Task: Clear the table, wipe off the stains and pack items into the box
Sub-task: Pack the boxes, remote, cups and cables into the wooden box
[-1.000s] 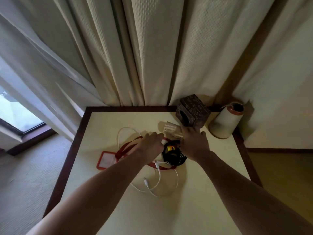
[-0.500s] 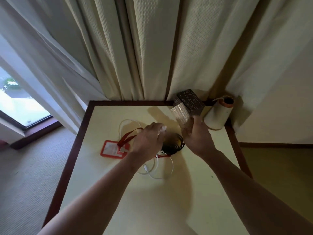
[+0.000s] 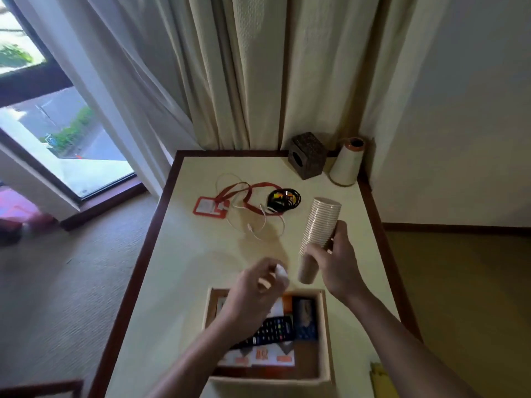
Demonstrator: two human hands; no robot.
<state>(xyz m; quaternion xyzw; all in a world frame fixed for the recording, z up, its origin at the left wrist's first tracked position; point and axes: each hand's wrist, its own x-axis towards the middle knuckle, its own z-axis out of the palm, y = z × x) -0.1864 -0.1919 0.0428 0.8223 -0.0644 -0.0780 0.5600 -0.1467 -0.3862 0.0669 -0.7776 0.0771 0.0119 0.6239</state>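
Observation:
My right hand (image 3: 337,267) grips a stack of brown paper cups (image 3: 319,231), held tilted above the cream table (image 3: 178,268) just beyond the box. My left hand (image 3: 255,288) pinches a small white object (image 3: 281,272) over the far rim of the open cardboard box (image 3: 326,340). The box holds a black remote (image 3: 273,331), orange-and-white packets and a dark packet. Farther back on the table lie a red lanyard with a badge holder (image 3: 207,206), a white cable (image 3: 258,225) and a coil of black cable (image 3: 284,198).
A dark woven cube (image 3: 307,155) and a cream cone with an orange rim (image 3: 346,162) stand in the far right corner by the curtains. A yellow thing (image 3: 379,380) shows at the lower right. Carpet floor lies left of the table; a window is at far left.
Both hands came back from the cable pile toward the box. The right hand lifted the cup stack off the table; the left carried the small white object. The camera tilted down, showing the box.

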